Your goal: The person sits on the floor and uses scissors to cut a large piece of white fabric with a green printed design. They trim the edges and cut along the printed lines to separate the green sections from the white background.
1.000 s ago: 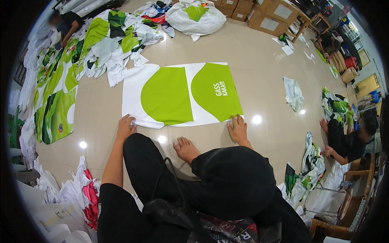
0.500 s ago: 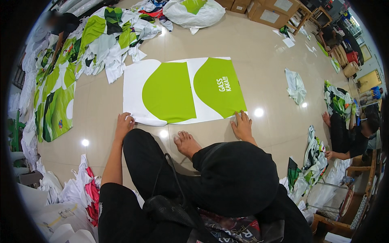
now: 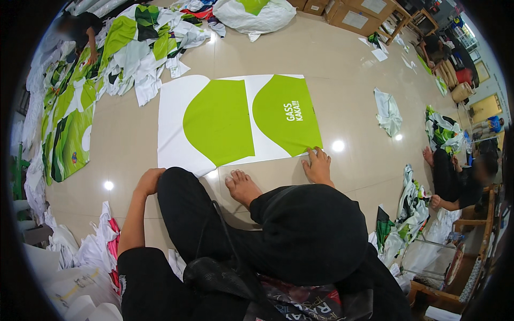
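Observation:
A flat white fabric panel (image 3: 170,115) printed with two large green rounded shapes lies on the floor in front of me. White lettering shows on the right-hand green shape (image 3: 278,117). My right hand (image 3: 318,167) rests at the panel's near right corner, fingers apart and fingertips on the cloth edge. Beside my left knee, my left hand (image 3: 150,181) is bent over, just below the panel's near left corner. Its fingers are hidden behind the knee, so whether it grips the cloth does not show. My bare foot (image 3: 243,187) stands near the panel's front edge.
Heaped green and white fabric pieces (image 3: 134,59) lie at the far left, with a person (image 3: 80,35) there. A white sack (image 3: 254,18) and cardboard boxes (image 3: 356,18) stand at the back. Another person (image 3: 455,176) sits at right among cloth pieces (image 3: 409,208).
My left hand has moved down and left, from the panel's near left corner to beside my knee. The panel's near left edge now lies smoother. My right hand stays at its corner.

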`<state>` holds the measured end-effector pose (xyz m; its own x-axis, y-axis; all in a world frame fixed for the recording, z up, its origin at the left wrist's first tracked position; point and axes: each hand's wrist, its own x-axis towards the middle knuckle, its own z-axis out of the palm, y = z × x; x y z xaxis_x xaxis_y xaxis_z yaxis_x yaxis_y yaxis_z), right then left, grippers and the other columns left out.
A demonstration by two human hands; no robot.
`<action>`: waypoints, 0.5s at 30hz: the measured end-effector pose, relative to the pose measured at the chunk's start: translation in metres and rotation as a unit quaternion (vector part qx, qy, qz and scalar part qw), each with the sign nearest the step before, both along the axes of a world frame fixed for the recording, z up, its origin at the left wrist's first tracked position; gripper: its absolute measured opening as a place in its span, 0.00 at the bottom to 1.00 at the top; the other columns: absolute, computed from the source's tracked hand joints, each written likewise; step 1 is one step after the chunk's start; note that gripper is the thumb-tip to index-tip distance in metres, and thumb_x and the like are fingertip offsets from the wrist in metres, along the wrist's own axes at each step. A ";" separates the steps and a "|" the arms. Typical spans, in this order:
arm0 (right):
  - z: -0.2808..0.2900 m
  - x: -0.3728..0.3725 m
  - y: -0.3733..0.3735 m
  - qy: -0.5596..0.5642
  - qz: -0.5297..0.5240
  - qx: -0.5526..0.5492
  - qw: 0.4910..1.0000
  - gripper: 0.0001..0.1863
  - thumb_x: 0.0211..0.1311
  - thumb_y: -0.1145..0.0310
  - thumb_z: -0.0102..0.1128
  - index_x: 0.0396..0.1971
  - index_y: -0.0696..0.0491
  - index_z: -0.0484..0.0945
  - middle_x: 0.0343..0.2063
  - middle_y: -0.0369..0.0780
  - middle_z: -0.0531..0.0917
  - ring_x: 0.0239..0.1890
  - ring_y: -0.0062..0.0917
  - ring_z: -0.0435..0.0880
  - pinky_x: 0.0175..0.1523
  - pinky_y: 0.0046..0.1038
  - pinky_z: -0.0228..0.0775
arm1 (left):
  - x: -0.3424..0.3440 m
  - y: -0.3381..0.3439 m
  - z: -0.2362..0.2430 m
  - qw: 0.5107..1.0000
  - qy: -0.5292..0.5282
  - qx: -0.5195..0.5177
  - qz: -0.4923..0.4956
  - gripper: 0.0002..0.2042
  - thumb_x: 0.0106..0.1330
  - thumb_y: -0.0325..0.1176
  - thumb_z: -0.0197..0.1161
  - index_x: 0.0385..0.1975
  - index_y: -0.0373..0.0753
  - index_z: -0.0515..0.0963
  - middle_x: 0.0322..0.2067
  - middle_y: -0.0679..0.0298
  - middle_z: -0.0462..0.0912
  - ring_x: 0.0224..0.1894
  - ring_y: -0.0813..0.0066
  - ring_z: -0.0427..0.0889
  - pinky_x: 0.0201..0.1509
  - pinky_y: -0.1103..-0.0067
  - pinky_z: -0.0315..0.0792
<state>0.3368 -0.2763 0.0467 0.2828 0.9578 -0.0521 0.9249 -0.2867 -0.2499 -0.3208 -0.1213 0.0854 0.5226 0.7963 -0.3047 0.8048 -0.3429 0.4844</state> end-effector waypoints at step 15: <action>0.002 -0.080 -0.008 0.036 0.095 -0.038 0.994 0.30 0.80 0.55 0.57 0.75 0.53 0.70 0.75 0.57 0.72 0.78 0.53 0.69 0.79 0.60 0.59 | -0.013 0.007 -0.075 0.982 0.003 0.140 0.123 0.35 0.69 0.47 0.73 0.76 0.44 0.74 0.78 0.49 0.70 0.80 0.43 0.67 0.83 0.56 0.63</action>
